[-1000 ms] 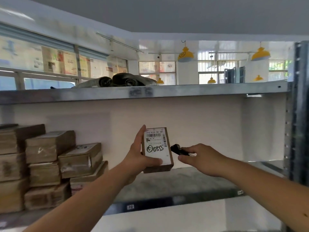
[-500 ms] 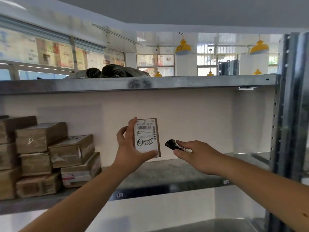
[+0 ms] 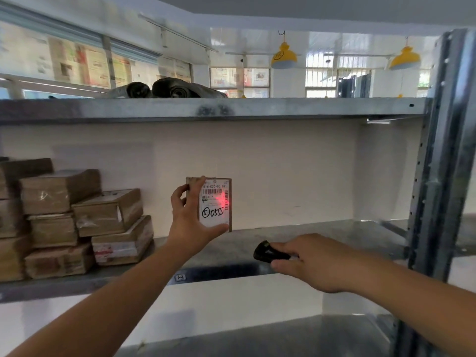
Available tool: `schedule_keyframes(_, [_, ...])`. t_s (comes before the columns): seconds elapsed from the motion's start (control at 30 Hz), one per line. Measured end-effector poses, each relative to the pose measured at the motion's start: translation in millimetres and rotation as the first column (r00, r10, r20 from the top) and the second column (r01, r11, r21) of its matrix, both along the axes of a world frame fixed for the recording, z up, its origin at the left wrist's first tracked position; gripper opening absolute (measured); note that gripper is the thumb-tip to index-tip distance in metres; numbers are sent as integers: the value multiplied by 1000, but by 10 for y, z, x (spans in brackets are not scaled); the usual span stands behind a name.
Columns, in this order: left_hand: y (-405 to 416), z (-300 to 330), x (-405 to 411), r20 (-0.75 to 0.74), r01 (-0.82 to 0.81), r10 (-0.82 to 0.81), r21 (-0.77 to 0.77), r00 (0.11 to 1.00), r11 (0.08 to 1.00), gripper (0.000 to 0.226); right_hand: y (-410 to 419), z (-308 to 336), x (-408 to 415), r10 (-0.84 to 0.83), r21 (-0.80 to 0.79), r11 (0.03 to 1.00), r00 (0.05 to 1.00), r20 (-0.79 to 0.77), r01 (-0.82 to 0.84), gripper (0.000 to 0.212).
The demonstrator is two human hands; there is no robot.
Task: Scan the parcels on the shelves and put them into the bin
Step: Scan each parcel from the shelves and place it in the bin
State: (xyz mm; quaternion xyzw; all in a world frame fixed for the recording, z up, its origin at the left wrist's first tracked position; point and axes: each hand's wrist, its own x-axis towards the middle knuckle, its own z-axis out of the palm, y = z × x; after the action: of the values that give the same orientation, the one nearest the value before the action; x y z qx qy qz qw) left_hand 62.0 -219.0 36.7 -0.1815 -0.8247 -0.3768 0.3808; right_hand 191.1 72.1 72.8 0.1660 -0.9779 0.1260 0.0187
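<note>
Head view: the left hand [image 3: 190, 220] grasps a parcel [image 3: 216, 204] upright above the shelf [image 3: 322, 235], label facing the camera, with a red spot on its barcode. The right hand [image 3: 314, 261], lower and to the right, grips a black scanner [image 3: 266, 253] aimed at the parcel. Stacked boxes [image 3: 77, 222] occupy the shelf's left end.

A small brown parcel [image 3: 215, 203] is held upright above the metal shelf [image 3: 322, 235], white label facing out, red scanner light on its barcode. Taped brown parcels [image 3: 77, 217] sit stacked at the shelf's left.
</note>
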Motion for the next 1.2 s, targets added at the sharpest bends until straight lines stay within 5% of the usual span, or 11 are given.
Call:
schedule_keyframes(0.43, [157,-177,34,47,43,-44,17,998,999,129,202,-141,190,-7,27,1000,1000,24,7,54])
schedule_keyframes(0.83, [637,-573,665,149,198,-216,128,965,972,135,555,-537,331,-37,-200,979,999,0,36,40])
schedule_keyframes(1.2, [812,-1330,940,401,571,-587,173,703,802,139,456,-1401,940,-380,-369,842,918,112,393,50])
